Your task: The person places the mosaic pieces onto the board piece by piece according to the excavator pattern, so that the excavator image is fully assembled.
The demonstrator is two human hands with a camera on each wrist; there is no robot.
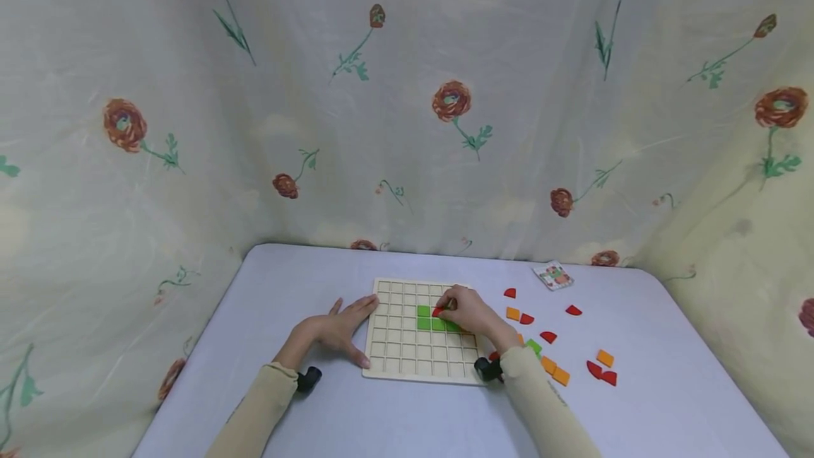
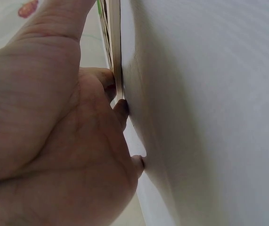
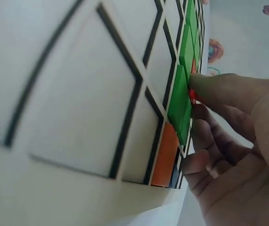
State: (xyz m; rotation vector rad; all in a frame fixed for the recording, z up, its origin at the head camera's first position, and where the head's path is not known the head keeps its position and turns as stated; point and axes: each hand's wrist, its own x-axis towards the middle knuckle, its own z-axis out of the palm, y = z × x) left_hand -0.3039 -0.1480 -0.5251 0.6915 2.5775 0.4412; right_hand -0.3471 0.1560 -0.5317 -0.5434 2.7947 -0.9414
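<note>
Red, a small piece (image 1: pixel 437 312) sits pinched in the curled fingertips of the right hand (image 1: pixel 467 312), held over the wooden grid board (image 1: pixel 397 357) just beside the green tiles (image 1: pixel 425 318) under its fingers. At the board's left edge the left hand (image 1: pixel 340 331) lies flat, fingers straight, gripping nothing.

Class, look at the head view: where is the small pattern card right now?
The pattern card lies flat on the table at its far right, near the curtain, beyond the loose red pieces and right of the grid board.
</note>
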